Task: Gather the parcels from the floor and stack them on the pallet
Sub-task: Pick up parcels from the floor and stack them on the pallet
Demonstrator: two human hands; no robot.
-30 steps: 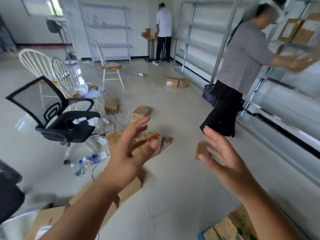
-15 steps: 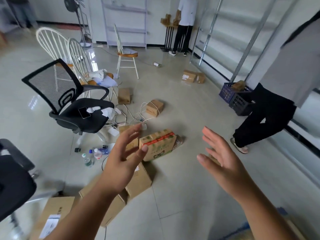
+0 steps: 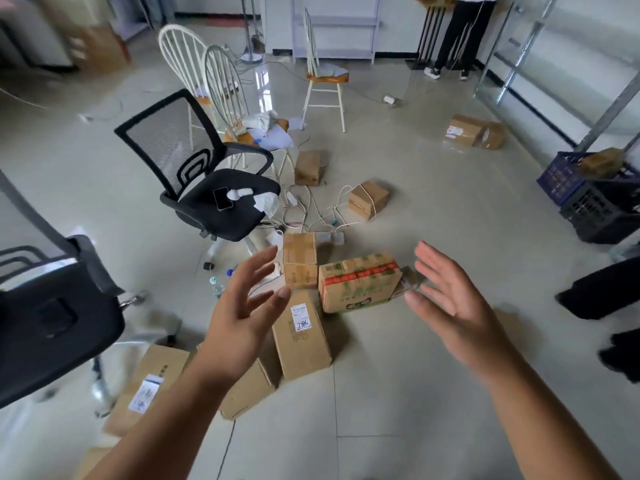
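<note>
Both hands hang spread and holding nothing, left hand and right hand palms facing each other. Between and just beyond them on the floor sits the red-striped printed carton, with a labelled brown parcel below the left fingertips.

This looks like a bare stockroom or parcel depot doubling as an office. Cardboard parcels lie scattered over the pale tiled floor, several bearing shipping labels. Tall metal shelving runs along the right wall, with dark plastic crates at its foot. A black mesh office chair and white spindle-back chairs stand among loose cables, and another person works at the far wall.
</note>
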